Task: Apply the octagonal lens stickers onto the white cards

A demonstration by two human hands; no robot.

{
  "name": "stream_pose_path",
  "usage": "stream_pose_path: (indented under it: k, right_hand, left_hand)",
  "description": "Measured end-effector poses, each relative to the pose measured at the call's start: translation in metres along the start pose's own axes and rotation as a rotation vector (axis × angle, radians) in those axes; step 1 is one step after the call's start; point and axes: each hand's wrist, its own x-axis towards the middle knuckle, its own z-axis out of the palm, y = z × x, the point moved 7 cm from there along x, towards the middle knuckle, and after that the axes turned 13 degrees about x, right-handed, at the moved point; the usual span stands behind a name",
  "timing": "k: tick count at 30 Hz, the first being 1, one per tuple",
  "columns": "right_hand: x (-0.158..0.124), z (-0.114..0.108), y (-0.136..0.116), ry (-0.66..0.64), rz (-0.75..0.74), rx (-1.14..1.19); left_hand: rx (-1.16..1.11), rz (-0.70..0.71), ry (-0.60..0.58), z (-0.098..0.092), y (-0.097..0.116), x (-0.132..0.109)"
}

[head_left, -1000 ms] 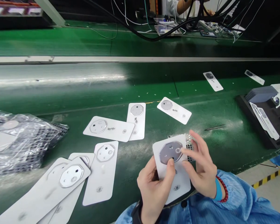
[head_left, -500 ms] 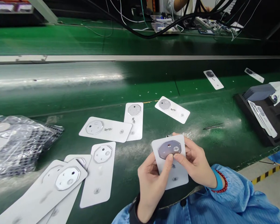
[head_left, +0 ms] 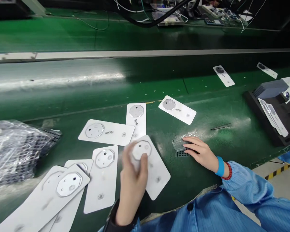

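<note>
Between the thumb and fingers of my left hand (head_left: 133,178) is the camera-ring end of a white phone back panel (head_left: 157,177), tilted over the bench; the hand is a little blurred. My right hand (head_left: 200,153) has its fingers stretched out and apart. Its fingertips touch a small stack of clear film and a black dotted sheet (head_left: 181,153); part of that stack is under the fingers. A similar panel (head_left: 101,183) lies just left of my left hand. Behind it, one panel (head_left: 116,132) partly overlaps another (head_left: 139,124).
More panels (head_left: 38,206) overlap at the lower left, beside a clear plastic bag (head_left: 16,154). One panel (head_left: 181,112) lies farther back. Tweezers (head_left: 221,126) lie to the right, near a black tray (head_left: 268,129) holding panels. Two panels (head_left: 224,77) lie at the far right.
My right hand has let go of the panel and moved down onto the small film stack. My left hand has carried the panel to the left and turned it.
</note>
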Motion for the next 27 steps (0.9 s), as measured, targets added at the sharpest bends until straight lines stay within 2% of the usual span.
stream_pose_path:
  k: [3, 5, 7, 10, 14, 16, 19, 24, 27]
  right_hand:
    - [0.013, -0.014, -0.016, 0.053, -0.028, 0.002]
    - [0.018, -0.018, -0.027, 0.051, -0.056, -0.043]
    - [0.019, -0.018, -0.035, 0.034, -0.090, -0.089]
    - [0.020, -0.015, -0.041, -0.004, -0.126, -0.148]
    - [0.021, -0.009, -0.040, -0.090, -0.132, -0.128]
    - [0.022, -0.010, -0.037, -0.068, -0.104, -0.027]
    - [0.020, -0.015, -0.033, 0.044, -0.098, 0.075]
    - [0.017, -0.009, -0.039, 0.009, -0.216, -0.099]
    - [0.019, -0.007, -0.042, -0.015, -0.231, -0.187]
  left_hand:
    - [0.056, 0.085, -0.292, 0.037, 0.023, -0.006]
    - [-0.050, 0.124, -0.400, 0.054, 0.040, -0.010]
    - [-0.176, 0.118, -0.453, 0.064, 0.050, -0.013]
    - [-0.342, 0.051, -0.438, 0.068, 0.051, -0.015]
    - [-0.416, -0.044, -0.451, 0.075, 0.042, -0.019]
    - [-0.426, -0.077, -0.459, 0.079, 0.039, -0.020]
    - [-0.450, -0.087, -0.474, 0.082, 0.040, -0.021]
    - [-0.594, -0.237, -0.523, 0.089, 0.036, -0.024]
    - [-0.584, -0.295, -0.498, 0.090, 0.030, -0.028]
